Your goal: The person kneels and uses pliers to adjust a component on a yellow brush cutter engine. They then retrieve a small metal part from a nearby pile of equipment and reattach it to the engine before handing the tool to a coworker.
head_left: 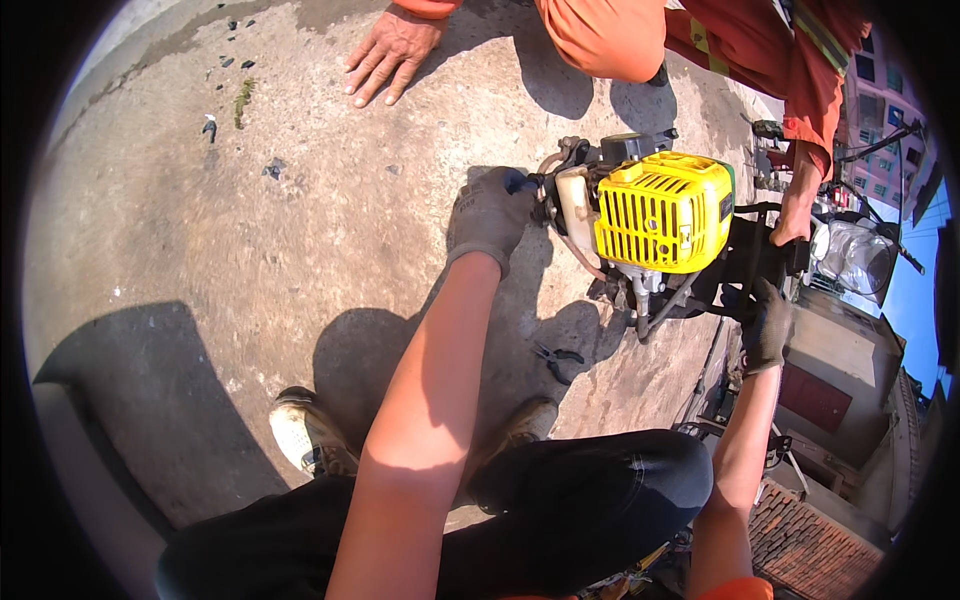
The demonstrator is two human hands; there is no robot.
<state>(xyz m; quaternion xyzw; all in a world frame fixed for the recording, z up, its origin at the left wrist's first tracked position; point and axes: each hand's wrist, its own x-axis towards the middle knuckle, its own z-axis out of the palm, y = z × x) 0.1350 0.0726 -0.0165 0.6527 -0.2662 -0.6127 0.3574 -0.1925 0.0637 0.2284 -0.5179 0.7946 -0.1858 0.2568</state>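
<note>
A small engine with a yellow slotted cover [663,213] sits on a black frame [745,255] above the concrete. My left hand [490,213], in a grey glove, is closed at the engine's left end, beside a whitish plastic tank [576,203]. What its fingers grip there is hidden. My right hand [768,328], gloved too, is wrapped round the frame's lower right part. Just above it, a co-worker's bare hand [795,208] holds the same frame. Thin hoses and a metal pipe run along the engine's underside.
Pliers [559,362] with dark handles lie on the concrete below the engine. The co-worker, in orange clothing [600,35], rests another hand [396,52] flat on the ground. Small dark scraps [273,168] are scattered at the upper left. Buildings and a parked motorcycle stand at the right.
</note>
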